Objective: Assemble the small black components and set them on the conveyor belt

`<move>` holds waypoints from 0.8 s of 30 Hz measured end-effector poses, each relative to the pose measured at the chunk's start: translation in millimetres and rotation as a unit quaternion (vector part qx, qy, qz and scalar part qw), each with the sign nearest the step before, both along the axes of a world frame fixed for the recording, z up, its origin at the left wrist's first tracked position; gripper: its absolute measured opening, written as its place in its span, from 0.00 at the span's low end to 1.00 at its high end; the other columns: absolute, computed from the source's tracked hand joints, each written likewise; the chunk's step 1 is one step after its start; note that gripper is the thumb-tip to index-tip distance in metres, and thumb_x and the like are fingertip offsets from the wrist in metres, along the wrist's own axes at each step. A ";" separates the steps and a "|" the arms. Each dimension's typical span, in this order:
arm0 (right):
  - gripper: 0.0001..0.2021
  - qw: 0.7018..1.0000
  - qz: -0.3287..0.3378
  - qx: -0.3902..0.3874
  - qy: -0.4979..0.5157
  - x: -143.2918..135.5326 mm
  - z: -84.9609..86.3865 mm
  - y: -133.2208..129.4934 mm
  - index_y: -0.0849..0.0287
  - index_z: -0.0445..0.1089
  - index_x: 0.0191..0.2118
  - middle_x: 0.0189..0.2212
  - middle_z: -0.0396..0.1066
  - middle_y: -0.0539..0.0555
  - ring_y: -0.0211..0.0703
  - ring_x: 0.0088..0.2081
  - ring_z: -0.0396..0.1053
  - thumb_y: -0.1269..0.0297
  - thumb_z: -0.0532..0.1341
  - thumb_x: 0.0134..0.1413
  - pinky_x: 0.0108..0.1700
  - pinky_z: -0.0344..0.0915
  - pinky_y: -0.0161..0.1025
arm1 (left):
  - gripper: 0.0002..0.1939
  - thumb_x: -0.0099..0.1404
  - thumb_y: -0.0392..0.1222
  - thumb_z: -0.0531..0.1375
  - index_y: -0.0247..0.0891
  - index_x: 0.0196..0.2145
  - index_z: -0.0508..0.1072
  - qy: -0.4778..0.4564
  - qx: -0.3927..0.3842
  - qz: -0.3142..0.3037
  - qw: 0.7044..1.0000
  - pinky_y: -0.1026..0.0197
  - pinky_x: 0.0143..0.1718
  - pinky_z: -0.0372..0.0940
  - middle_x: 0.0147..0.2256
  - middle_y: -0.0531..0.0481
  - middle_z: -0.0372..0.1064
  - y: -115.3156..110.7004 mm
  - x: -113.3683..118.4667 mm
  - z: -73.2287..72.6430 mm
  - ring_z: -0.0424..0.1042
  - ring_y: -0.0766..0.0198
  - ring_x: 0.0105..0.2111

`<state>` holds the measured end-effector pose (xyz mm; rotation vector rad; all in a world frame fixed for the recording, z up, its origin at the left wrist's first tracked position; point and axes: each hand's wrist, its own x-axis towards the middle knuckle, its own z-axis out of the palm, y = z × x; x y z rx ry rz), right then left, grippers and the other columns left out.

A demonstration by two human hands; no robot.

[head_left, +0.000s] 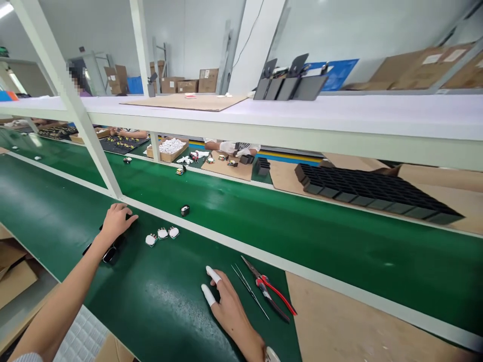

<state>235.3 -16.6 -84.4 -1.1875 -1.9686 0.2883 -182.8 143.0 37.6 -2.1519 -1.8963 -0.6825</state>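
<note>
My left hand (116,221) reaches over the green work surface, thumb spread away from the fingers, just above some dark parts that it partly covers. Close to its wrist lies a black open-framed case (109,255). Right of that hand sit small round white-topped parts, among them one white disc piece (162,233), in a short row. My right hand (230,306) rests low over the surface with fingers apart, white finger cots on two of its fingertips, holding nothing. Beside it lie metal tweezers (250,291) and red-and-black long-nose pliers (268,289).
A green conveyor belt (302,226) runs behind a white rail, carrying small assemblies such as a black one (184,210). Across it stand rows of black cases (370,191) and a box of white parts (169,149) near a co-worker's gloved hands. A white shelf (264,118) spans above; cardboard (339,322) covers the right.
</note>
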 end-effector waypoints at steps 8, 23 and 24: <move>0.23 0.991 0.021 -0.009 -0.131 -76.1 32.6 86.4 0.63 0.65 0.63 0.60 0.65 0.68 0.58 0.60 0.66 0.67 0.61 0.65 0.61 0.68 0.55 | 0.15 0.69 0.40 0.57 0.38 0.26 0.78 0.061 0.020 -0.040 0.997 0.41 0.53 0.67 0.52 0.36 0.76 -11.6 24.5 -18.4 0.69 0.39 0.57; 0.19 0.997 0.010 0.011 -0.080 -18.3 20.8 61.4 0.59 0.65 0.61 0.49 0.73 0.60 0.54 0.50 0.71 0.71 0.55 0.66 0.55 0.71 0.56 | 0.11 0.67 0.45 0.62 0.36 0.34 0.82 0.068 0.000 0.021 0.997 0.37 0.52 0.68 0.51 0.32 0.75 -26.6 -2.9 -32.6 0.69 0.34 0.56; 0.21 0.997 0.012 0.008 -0.074 -7.7 20.7 50.9 0.58 0.64 0.63 0.49 0.73 0.60 0.53 0.50 0.72 0.71 0.55 0.66 0.55 0.72 0.56 | 0.11 0.67 0.43 0.61 0.36 0.34 0.81 0.065 0.000 0.015 0.998 0.37 0.53 0.68 0.52 0.33 0.75 -26.3 -1.3 -31.4 0.68 0.34 0.57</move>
